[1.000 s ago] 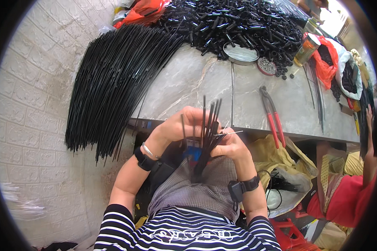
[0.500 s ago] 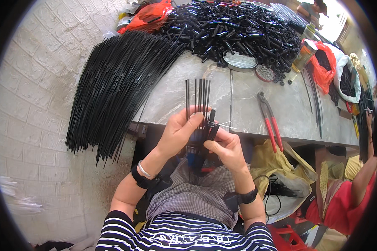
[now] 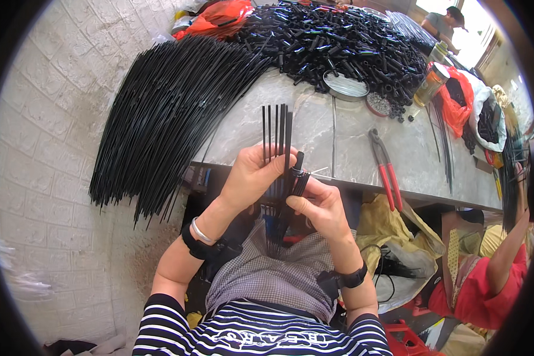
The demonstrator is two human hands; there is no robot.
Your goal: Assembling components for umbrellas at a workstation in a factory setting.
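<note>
Looks like the bundling step: left hand point(image 3: 256, 178) grips a fan of thin black rods point(image 3: 276, 132), right hand point(image 3: 319, 204) pinches the black connector piece point(image 3: 298, 177) around them, so next probably needs careful alignment.

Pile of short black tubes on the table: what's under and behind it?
The pile of short black tubes lies on the grey table. Orange bags show behind its left end. The tabletop beneath it is covered.

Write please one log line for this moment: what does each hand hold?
left hand: holds fan of thin black rods upright | right hand: grips short black tube at the rods | red-handled pliers: lying on table, untouched
</note>
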